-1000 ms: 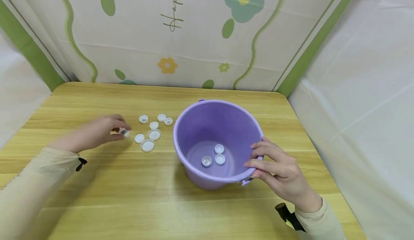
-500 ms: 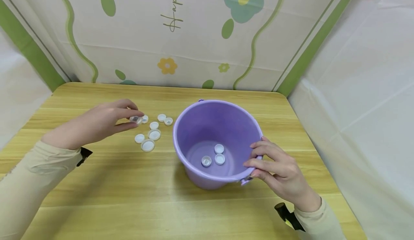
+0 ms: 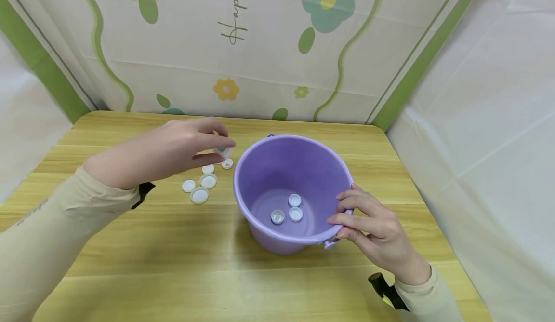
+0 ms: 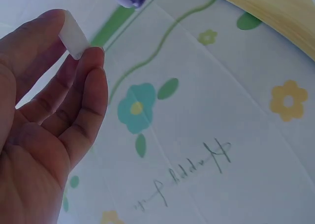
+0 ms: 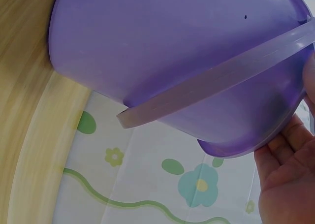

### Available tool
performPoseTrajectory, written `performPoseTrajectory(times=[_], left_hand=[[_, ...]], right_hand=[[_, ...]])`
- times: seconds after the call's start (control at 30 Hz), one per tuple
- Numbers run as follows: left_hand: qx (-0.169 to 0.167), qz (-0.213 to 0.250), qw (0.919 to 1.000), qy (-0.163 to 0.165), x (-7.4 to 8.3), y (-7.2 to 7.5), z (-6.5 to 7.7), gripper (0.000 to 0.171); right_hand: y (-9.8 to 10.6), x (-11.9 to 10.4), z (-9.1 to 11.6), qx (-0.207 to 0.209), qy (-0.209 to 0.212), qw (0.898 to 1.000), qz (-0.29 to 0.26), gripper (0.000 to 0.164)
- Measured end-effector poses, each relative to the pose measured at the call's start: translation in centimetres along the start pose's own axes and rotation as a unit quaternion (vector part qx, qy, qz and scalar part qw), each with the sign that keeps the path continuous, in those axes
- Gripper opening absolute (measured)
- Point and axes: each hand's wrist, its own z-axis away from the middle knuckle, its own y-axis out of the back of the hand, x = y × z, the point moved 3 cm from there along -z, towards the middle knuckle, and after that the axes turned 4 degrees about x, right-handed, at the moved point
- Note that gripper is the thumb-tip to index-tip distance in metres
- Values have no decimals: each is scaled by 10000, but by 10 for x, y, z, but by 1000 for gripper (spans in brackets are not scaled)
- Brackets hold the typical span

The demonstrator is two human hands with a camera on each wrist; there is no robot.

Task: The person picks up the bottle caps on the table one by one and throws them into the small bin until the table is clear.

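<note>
My left hand (image 3: 173,151) pinches a small round plastic disc (image 3: 223,152), clear-rimmed with a grey patch, between thumb and fingertips. It is raised left of the purple bucket (image 3: 277,246), above other discs on the table. The left wrist view shows the pinched disc edge-on, whitish and thick. On the bucket's right rim rests my right hand (image 3: 379,230), fingers over the edge and thumb outside, gripping it. Three similar discs (image 3: 296,214) lie on the bucket's floor. Several more white discs (image 3: 208,181) lie on the table left of the bucket, some partly hidden by my left hand.
The wooden table (image 3: 173,264) ends at a floral cloth (image 3: 269,61) at the back. White sheeting (image 3: 481,143) hangs on the right. In the right wrist view, the bucket's handle (image 5: 211,86) hangs across its outer wall.
My left hand has carried the pinched disc rightward over the table, from left of the loose discs to near the bucket's rim. My right hand and the bucket have stayed in place.
</note>
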Motion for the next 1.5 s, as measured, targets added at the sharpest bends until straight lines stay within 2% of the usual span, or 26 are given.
performPoseTrajectory(times=[0.2, 0.37, 0.53, 0.7, 1.07, 1.5], left_hand=[[-583, 153, 9982, 14, 8, -5, -35, 28], [-930, 120, 9956, -48, 11, -10, -61, 27], [-1285, 100, 9916, -74, 12, -17, -82, 23], [-1641, 277, 9861, 30, 10, -29, -98, 24], [-2065, 284, 9780, 102, 4, -50, -115, 22], [-2183, 328, 9753, 98, 1, -57, -120, 23]], right_hand=[[1, 0, 0, 22, 14, 10000, 4, 21], [1, 0, 0, 29, 21, 10000, 8, 21], [1, 1, 1, 39, 31, 10000, -28, 20], [1, 1, 0, 48, 44, 10000, -69, 20], [0, 2, 0, 34, 53, 9999, -82, 20], [0, 3, 0, 51, 76, 9999, -119, 20]])
